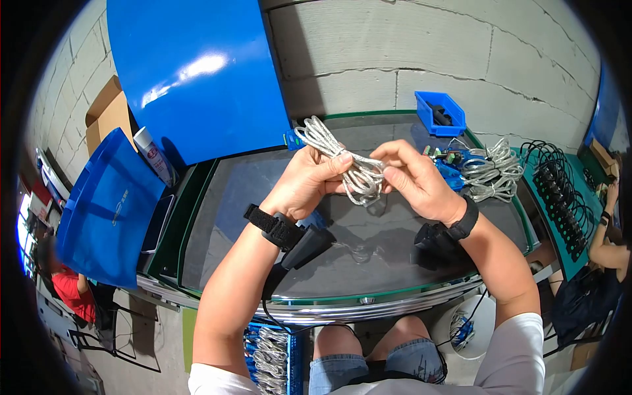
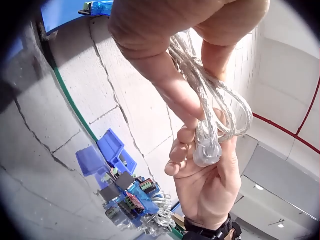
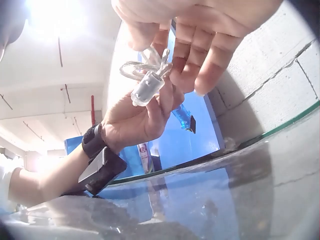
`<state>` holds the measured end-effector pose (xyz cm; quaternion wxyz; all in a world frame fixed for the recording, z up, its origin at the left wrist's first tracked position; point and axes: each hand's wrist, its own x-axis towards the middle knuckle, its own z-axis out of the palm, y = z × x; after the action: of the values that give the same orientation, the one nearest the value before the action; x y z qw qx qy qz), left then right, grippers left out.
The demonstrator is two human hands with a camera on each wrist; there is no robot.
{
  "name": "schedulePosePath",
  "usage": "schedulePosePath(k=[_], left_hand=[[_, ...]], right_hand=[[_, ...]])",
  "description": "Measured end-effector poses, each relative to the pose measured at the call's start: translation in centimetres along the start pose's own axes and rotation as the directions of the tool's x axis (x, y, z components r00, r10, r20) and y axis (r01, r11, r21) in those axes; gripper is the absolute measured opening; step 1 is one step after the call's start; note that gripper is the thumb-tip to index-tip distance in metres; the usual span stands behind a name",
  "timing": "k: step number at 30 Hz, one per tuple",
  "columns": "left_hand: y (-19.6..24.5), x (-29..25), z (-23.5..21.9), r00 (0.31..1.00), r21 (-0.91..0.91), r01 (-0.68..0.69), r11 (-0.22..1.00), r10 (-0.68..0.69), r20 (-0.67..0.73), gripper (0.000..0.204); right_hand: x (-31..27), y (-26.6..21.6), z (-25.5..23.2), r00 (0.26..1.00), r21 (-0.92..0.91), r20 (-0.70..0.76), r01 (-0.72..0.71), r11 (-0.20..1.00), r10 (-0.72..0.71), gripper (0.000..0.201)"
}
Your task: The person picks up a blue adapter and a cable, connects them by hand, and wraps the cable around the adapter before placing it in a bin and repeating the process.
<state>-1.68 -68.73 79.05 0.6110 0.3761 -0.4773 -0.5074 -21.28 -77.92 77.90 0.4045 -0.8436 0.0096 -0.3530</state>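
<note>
A coiled bundle of silver braided cable (image 1: 322, 139) is held above the table by both hands. My left hand (image 1: 304, 178) grips the middle of the coil, its thumb across the top. At the right end of the coil, my right hand (image 1: 421, 181) pinches the loops between thumb and index finger, the other fingers loosely bent. A clear-capped plug (image 3: 148, 89) hangs from the loops, in front of the right palm in the left wrist view. The cable's blue connector (image 1: 293, 139) sticks out beyond the left hand.
On the dark tabletop (image 1: 342, 263), more silver cables (image 1: 494, 172) with blue connectors lie at the right. A blue bin (image 1: 440, 115) stands behind them. At the left are a spray can (image 1: 155, 158) and a large blue bin (image 1: 112, 204). Below are a cable-filled crate (image 1: 289, 362) and a white bucket (image 1: 484, 329).
</note>
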Motion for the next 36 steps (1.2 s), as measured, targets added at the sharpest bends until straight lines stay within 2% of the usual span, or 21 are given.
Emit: schedulePosePath(k=[2,3,5,6,8,13,15,19,21,25,27,28,33,34,36], left_hand=[[0.0,0.0,0.0,0.999,0.035,0.019,0.999,-0.02,0.029,0.025],[0.0,0.0,-0.1,0.999,0.036,0.019,0.999,-0.021,0.03,0.025],[0.0,0.0,-0.1,0.999,0.099,0.031,0.995,-0.033,0.02,0.029],[0.1,-0.1,0.0,0.999,0.098,0.031,0.995,-0.033,0.02,0.029],[0.3,-0.2,0.4,0.998,0.132,0.05,0.99,-0.043,-0.051,0.031],[-0.2,0.1,-0.1,0.997,0.16,0.052,0.986,-0.043,-0.061,0.039],[-0.2,0.1,-0.1,0.998,0.148,0.047,0.988,-0.04,-0.047,0.039],[-0.1,0.2,-0.3,0.999,0.158,0.04,0.987,-0.04,-0.006,0.04],[-0.1,0.2,-0.3,0.998,0.161,0.051,0.986,-0.055,0.02,0.04],[0.1,-0.1,0.4,0.999,0.143,0.041,0.989,-0.041,-0.009,0.035],[0.0,-0.1,0.4,1.0,0.13,0.021,0.991,-0.02,-0.006,0.033],[0.0,0.0,0.4,1.0,0.125,0.015,0.992,-0.016,0.007,0.033],[-0.4,0.4,-0.3,0.998,0.109,0.01,0.994,-0.016,0.055,0.04],[-0.6,0.5,-0.5,0.997,0.107,0.013,0.994,-0.021,0.076,0.043],[-0.5,0.4,-0.4,0.995,0.104,0.015,0.994,-0.026,0.097,0.045]], right_hand=[[0.0,-0.2,0.1,0.994,0.146,-0.056,-0.086,0.986,0.095,0.021],[0.0,-0.2,0.1,0.994,0.146,-0.057,-0.086,0.986,0.095,0.021],[0.1,-0.1,0.1,1.0,0.002,0.0,-0.02,1.0,0.02,0.022],[0.1,-0.2,0.1,1.0,0.002,0.0,-0.021,1.0,0.021,0.022],[0.1,-0.3,0.2,0.995,-0.129,0.063,0.09,0.988,-0.082,0.023],[0.1,-0.3,0.1,0.998,-0.171,0.064,0.013,0.985,-0.002,0.024],[0.0,-0.5,0.3,0.997,-0.027,0.029,-0.072,0.997,0.073,0.024],[0.1,-0.2,0.3,0.996,-0.001,0.023,-0.083,0.997,0.083,0.024],[0.1,0.0,0.4,0.999,-0.094,0.041,0.033,0.995,-0.029,0.024],[0.0,0.0,0.4,1.0,-0.1,0.015,0.012,0.995,-0.011,0.025],[0.1,0.3,0.1,0.992,0.054,0.027,-0.122,0.991,0.121,0.024],[0.0,0.5,0.1,0.992,0.054,0.028,-0.122,0.991,0.121,0.024],[0.1,0.7,0.0,0.977,0.323,0.005,-0.203,0.924,0.213,0.032],[0.1,0.5,0.0,0.977,0.323,0.005,-0.203,0.924,0.213,0.032],[0.3,0.2,0.0,0.945,0.302,0.114,-0.326,0.896,0.306,0.033]])
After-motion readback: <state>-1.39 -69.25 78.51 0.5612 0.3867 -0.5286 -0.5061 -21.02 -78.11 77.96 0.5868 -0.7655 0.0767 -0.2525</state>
